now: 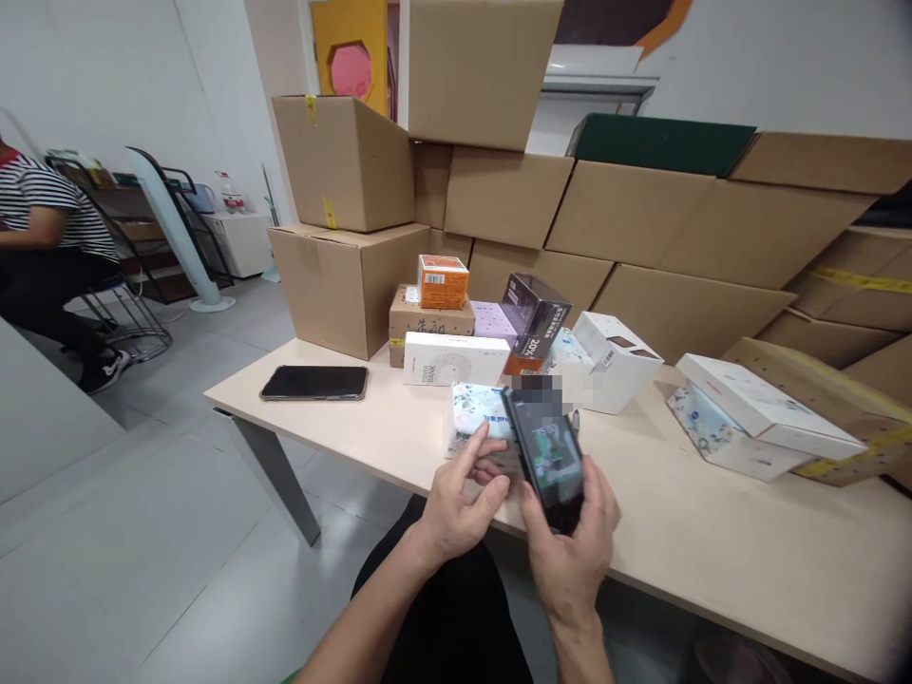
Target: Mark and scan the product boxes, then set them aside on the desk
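Note:
My right hand point(574, 541) grips a dark smartphone point(545, 465) by its lower sides, its lit screen turned up toward me and tilted. Left of the phone, my left hand point(463, 499) is raised with fingers apart and nothing in it. Just behind both hands lies a floral tissue pack point(474, 408), partly covered by the fingers and the phone. A second smartphone point(314, 382), screen dark, rests flat near the table's left end. The white power bank box point(456, 361) stands behind the tissue pack.
Small boxes stand behind on the table point(641, 513): an orange box point(443, 282), a dark box point(534, 318) and a white box point(617, 356). At right, a flat white box point(769, 404) leans on floral packs. Large cartons point(342, 285) rise behind. A seated person point(57, 209) is far left.

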Demonstrator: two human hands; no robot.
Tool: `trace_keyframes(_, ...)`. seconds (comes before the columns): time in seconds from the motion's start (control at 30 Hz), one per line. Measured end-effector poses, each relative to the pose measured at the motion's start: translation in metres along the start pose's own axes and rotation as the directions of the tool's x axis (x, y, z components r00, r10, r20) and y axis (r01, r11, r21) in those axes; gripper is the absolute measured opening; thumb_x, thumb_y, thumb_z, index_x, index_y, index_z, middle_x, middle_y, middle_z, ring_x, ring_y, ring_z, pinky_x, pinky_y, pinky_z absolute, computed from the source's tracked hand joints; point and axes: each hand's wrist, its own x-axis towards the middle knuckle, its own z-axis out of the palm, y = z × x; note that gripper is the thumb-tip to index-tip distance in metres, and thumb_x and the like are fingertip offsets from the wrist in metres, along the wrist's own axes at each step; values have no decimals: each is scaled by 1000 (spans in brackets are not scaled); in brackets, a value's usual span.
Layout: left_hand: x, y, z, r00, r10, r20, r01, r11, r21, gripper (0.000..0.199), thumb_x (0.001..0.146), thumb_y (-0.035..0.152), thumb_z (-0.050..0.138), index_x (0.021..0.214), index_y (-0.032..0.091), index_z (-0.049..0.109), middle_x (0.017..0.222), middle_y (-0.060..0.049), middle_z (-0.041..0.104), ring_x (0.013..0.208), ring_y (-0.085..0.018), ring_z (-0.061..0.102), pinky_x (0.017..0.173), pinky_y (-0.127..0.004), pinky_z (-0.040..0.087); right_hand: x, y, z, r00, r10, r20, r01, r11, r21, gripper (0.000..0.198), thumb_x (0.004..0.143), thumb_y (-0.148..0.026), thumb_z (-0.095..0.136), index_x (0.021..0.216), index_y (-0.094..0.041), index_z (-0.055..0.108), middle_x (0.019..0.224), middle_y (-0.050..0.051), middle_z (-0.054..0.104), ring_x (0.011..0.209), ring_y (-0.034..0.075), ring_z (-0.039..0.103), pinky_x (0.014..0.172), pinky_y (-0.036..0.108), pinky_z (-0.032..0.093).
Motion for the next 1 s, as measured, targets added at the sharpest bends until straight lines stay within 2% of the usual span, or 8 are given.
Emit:
trace_keyframes(0.23,-4,-3,5,968,135,-213,-113,987,112,44,93,18,56,137,22,52,98,-7,65,82,-15,62,73,-27,53,20,54,-49,993,56,-104,-90,928,-363,73,81,-54,66,138,-9,55,119,24,62,112,40,57,98,60,41)
trace_keyframes(0.37,1,4,1,926,249,-283,-153,935,321,40,91,11,57,128,23,57,90,-4,59,81,-15,58,71,-27,52,23,82,-64,987,159,5,-133,841,-525,73,82,-60,55,130,-6,61,102,23,61,96,39,57,89,60,43)
trace_keyframes(0.47,10,9,-9,886,353,-301,-145,827,543,41,88,10,60,127,24,59,102,-7,55,96,-19,57,82,-34,54,23,88,-63,961,258,104,-146,787,-600,77,83,-62,50,132,-4,59,98,23,60,91,39,56,86,61,43)
trace_keyframes(0.53,16,10,-16,905,315,-287,-80,788,611,44,86,15,64,129,23,58,113,-10,49,108,-23,54,93,-41,52,23,88,-61,941,314,129,-167,761,-627,79,82,-65,49,134,-6,57,98,23,60,92,40,56,83,60,45)
trace_keyframes(0.67,23,5,-24,982,96,-163,22,797,603,46,86,25,66,132,25,58,133,-13,41,125,-27,48,103,-47,48,22,86,-58,922,342,184,-136,729,-671,83,83,-72,44,133,-8,59,99,24,61,96,43,56,81,62,46)
trace_keyframes(0.83,23,-1,-24,993,21,-118,45,846,531,36,90,24,61,126,25,62,137,-12,45,123,-25,53,103,-45,50,46,66,-55,958,123,258,11,886,-463,88,84,-79,39,133,-8,57,131,28,52,124,44,46,99,65,38)
trace_keyframes(0.9,23,-1,-24,991,32,-133,42,852,522,33,90,22,60,123,24,63,135,-12,47,123,-24,55,104,-45,51,69,52,-46,871,42,490,94,964,-250,80,86,-71,49,144,-16,46,139,21,51,129,37,47,103,57,41)
trace_keyframes(1.0,25,0,-26,988,28,-153,54,860,507,32,90,21,61,121,23,65,133,-12,51,124,-25,57,104,-44,51,106,36,-20,638,-87,765,137,991,-1,80,83,-55,64,152,-32,33,149,12,44,128,29,52,99,46,48)
